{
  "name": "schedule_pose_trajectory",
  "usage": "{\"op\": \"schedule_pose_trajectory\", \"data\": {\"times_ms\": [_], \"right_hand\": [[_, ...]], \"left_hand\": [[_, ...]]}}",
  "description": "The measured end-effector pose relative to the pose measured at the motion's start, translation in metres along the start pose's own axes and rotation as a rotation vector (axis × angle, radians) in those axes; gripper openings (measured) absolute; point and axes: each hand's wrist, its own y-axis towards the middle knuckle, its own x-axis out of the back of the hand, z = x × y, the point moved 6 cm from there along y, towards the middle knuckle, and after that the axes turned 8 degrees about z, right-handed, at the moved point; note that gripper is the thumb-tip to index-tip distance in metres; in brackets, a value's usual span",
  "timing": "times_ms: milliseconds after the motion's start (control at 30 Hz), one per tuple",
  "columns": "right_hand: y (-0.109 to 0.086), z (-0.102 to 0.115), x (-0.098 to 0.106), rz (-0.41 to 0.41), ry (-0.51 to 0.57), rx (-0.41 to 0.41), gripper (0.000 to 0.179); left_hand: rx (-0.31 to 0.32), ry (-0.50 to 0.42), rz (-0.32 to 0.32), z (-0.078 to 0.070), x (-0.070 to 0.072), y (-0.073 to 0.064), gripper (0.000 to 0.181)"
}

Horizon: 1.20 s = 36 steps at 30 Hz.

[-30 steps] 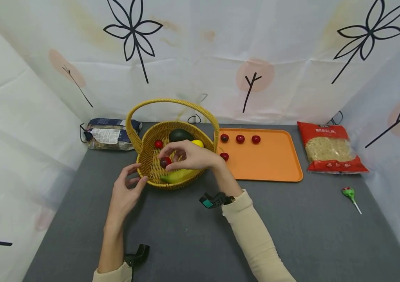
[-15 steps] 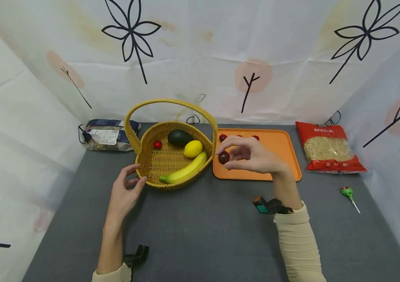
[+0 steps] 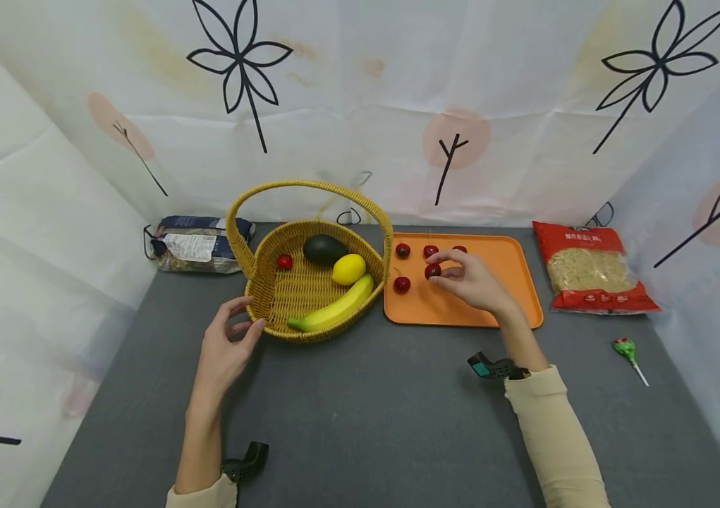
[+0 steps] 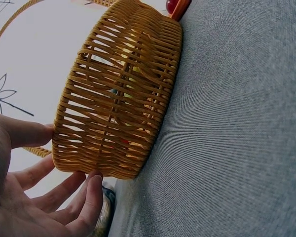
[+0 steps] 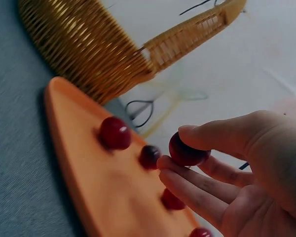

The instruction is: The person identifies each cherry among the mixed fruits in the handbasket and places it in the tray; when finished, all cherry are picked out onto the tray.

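Note:
My right hand (image 3: 470, 281) pinches a dark red cherry (image 3: 432, 271) between thumb and fingers, over the orange tray (image 3: 486, 303). Several other cherries lie on that tray, among them one near its left edge (image 3: 401, 284). In the right wrist view the held cherry (image 5: 186, 150) appears raised above the tray. My left hand (image 3: 225, 346) touches the left end of the yellow wicker basket (image 3: 258, 296); in the left wrist view its thumb rests at the rim and fingertips meet the wall. Inside the basket are a red cherry (image 3: 285, 261), an avocado (image 3: 324, 250), a lemon (image 3: 349, 269) and a banana (image 3: 334, 307).
A dark-blue-topped bag (image 3: 197, 244) lies behind the basket's left side. Right of the tray is a red bag with a see-through window (image 3: 591, 268), with a green-wrapped lollipop (image 3: 630, 356) nearer the front. Patterned white cloth encloses the back and sides of the grey table (image 3: 347, 423).
My right hand has carried the cherry from over the basket rightward to over the tray, still pinching it. The left hand has stayed at the basket's left end.

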Motion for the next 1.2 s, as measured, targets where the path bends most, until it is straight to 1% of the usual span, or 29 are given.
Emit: {"op": "schedule_pose_trajectory", "data": {"times_ms": [67, 167, 367, 500, 767, 1033, 1200], "right_hand": [[0.004, -0.010, -0.003, -0.004, -0.011, -0.026, 0.037], [0.009, -0.021, -0.006, -0.019, -0.036, -0.034, 0.036], [0.014, -0.033, -0.010, -0.035, -0.074, -0.057, 0.035], [0.013, -0.036, -0.010, -0.046, -0.078, -0.062, 0.034], [0.010, -0.041, -0.009, -0.068, -0.095, -0.079, 0.034], [0.009, -0.041, -0.008, -0.064, -0.084, -0.050, 0.039], [0.005, -0.040, -0.005, -0.070, -0.075, -0.052, 0.042]], "left_hand": [[0.004, 0.002, 0.000, 0.000, 0.000, 0.000, 0.054], [0.008, 0.001, 0.000, 0.000, 0.000, 0.000, 0.055], [0.016, 0.004, 0.004, 0.000, 0.000, 0.000, 0.055], [0.020, 0.007, 0.006, -0.001, 0.000, 0.000, 0.055], [0.006, 0.010, -0.001, -0.001, 0.000, -0.001, 0.054], [0.007, 0.008, 0.001, -0.001, 0.000, 0.000, 0.054], [0.016, 0.009, 0.000, -0.002, 0.000, -0.001, 0.054]]}}
